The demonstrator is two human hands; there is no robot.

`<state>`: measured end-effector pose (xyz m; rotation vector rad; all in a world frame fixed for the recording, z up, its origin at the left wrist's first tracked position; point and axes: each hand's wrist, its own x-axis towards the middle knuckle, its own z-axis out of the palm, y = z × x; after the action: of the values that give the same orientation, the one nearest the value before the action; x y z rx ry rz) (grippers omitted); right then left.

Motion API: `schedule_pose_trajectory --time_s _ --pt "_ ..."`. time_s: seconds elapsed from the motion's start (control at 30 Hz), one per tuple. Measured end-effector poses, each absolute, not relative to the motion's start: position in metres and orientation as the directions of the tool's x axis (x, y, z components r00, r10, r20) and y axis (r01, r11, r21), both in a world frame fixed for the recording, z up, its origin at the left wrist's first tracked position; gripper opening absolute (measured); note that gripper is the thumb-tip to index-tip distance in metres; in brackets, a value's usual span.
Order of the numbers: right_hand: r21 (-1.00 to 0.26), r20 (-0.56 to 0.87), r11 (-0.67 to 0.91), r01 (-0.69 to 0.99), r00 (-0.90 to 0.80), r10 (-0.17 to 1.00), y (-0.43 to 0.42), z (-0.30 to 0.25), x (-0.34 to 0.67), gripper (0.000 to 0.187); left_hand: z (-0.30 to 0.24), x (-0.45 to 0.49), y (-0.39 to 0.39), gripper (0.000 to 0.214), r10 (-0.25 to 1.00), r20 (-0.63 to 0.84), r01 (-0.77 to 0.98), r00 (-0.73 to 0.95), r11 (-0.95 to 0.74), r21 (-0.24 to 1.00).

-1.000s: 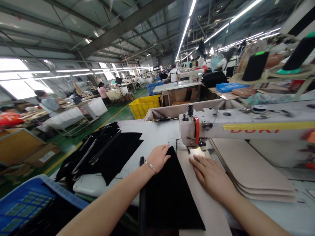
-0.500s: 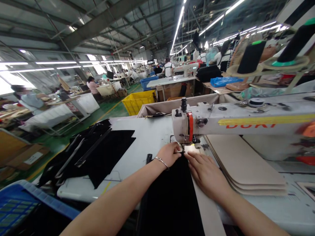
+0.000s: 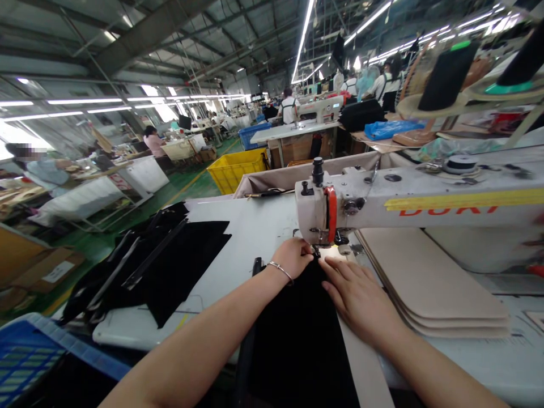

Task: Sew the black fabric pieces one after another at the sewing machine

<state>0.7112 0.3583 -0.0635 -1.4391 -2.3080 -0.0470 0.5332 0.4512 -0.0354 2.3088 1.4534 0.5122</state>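
A black fabric piece point(image 3: 297, 334) lies lengthwise on the table in front of me, its far end under the head of the white sewing machine point(image 3: 382, 204). My left hand point(image 3: 293, 258), with a thin bracelet at the wrist, pinches the far left corner of the fabric right at the needle. My right hand point(image 3: 361, 297) lies flat with fingers stretched out, pressing the fabric's right edge just before the presser foot.
A heap of black pieces with zippers point(image 3: 157, 266) lies on the left of the table. Beige panels point(image 3: 429, 289) are stacked at the right under the machine arm. A blue crate point(image 3: 29, 357) sits lower left. Thread cones point(image 3: 446, 73) stand upper right. Other people work at tables behind.
Both hands have slid the black fabric forward until its far end sits under the machine head. My left hand went from lying flat to pinching the corner.
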Motion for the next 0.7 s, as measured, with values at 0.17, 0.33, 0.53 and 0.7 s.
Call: schedule_pose_trajectory --time_s 0.17,0.33,0.53,0.7 --pt "-0.218 0.362 0.481 0.849 -0.388 0.848 0.357 -0.062 0.713 0.041 -0.029 0.526 0.423 0.012 0.783 0.211 0.713 0.585 -0.620 0.326" --pt "-0.232 0.362 0.483 0.844 -0.386 0.849 0.357 -0.063 0.713 0.039 -0.034 0.515 0.407 0.024 0.687 0.206 0.645 0.697 -0.726 0.240" --pt "-0.224 0.363 0.471 0.853 -0.375 0.853 0.357 -0.064 0.712 0.040 -0.039 0.515 0.414 0.026 0.680 0.230 0.643 0.696 -0.733 0.223" --pt "-0.212 0.370 0.472 0.856 -0.377 0.849 0.357 -0.063 0.712 0.041 -0.038 0.516 0.416 0.027 0.679 0.220 0.642 0.700 -0.734 0.223"
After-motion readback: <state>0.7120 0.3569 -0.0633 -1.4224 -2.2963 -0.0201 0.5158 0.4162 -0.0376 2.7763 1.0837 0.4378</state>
